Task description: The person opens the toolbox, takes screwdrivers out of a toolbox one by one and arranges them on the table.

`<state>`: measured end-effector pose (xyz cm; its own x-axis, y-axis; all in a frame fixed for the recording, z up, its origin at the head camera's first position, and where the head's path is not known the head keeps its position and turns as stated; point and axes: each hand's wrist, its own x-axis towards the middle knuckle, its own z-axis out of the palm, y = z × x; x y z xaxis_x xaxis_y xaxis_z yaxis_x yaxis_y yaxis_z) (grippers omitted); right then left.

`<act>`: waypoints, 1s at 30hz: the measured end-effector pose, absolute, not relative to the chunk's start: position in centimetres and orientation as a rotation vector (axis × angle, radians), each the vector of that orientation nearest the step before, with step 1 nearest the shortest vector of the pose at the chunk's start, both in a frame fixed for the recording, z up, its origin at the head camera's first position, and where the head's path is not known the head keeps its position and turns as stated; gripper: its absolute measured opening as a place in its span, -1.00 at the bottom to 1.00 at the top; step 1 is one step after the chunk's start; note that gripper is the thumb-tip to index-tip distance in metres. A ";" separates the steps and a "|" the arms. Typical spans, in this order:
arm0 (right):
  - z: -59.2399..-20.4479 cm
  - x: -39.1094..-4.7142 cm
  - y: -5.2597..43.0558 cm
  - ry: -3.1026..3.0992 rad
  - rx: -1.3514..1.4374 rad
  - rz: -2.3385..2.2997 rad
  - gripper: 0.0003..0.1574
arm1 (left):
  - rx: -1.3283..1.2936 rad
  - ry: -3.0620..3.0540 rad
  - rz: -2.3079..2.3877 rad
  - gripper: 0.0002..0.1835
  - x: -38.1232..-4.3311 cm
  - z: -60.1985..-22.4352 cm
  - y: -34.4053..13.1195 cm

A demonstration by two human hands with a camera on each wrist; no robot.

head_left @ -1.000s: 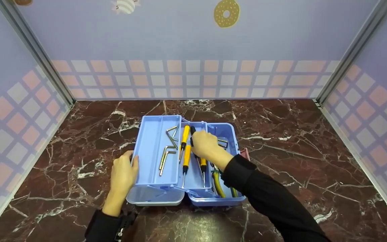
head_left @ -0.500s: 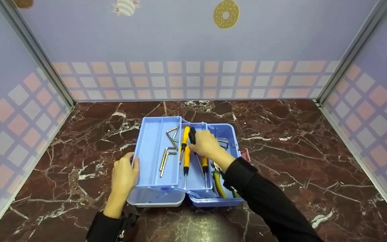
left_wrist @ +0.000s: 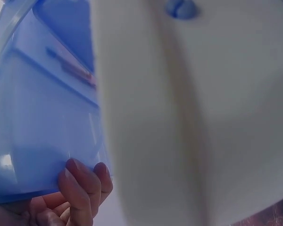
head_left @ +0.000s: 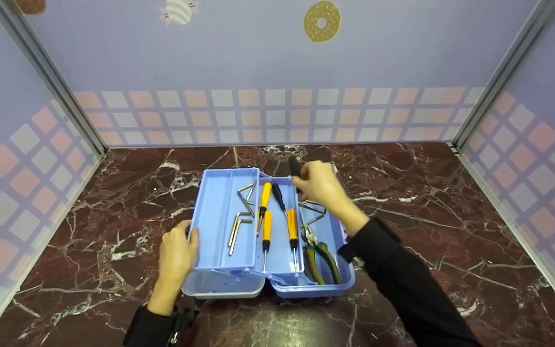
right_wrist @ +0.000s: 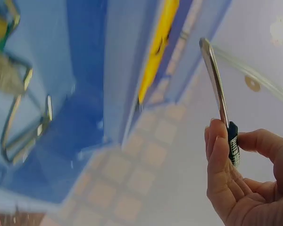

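Note:
My right hand (head_left: 323, 183) pinches a screwdriver (right_wrist: 216, 87) between thumb and fingers, raised over the far right end of the blue toolbox (head_left: 313, 291). It has a black handle and a flat metal shaft. My left hand (head_left: 177, 248) grips the outer left edge of the toolbox's raised upper tray (head_left: 210, 226); its fingers curl at that edge in the left wrist view. Several hex keys (head_left: 240, 233) lie in this tray. In the middle tray (head_left: 277, 255) are yellow-handled screwdrivers (head_left: 268, 226) and a black-handled screwdriver (head_left: 278, 193).
Pliers (head_left: 323, 260) with green and yellow handles and more hex keys (head_left: 312, 207) lie in the toolbox's right-hand bottom compartment. The box stands on a dark marbled table (head_left: 427, 231), with patterned panels (head_left: 277, 62) behind and at both sides.
My right hand has lifted a black-handled screwdriver out of the middle tray, moving up and to the right. The pliers now show fully. My left hand has stayed at the tray's edge.

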<state>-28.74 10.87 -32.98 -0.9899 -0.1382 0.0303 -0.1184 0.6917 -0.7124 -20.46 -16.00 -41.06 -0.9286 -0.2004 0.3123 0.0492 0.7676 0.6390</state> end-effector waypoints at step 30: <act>-38.7 -27.9 36.2 3.209 0.123 -0.588 -0.69 | 0.094 -2.597 -0.955 -0.73 -20.5 -41.1 -16.0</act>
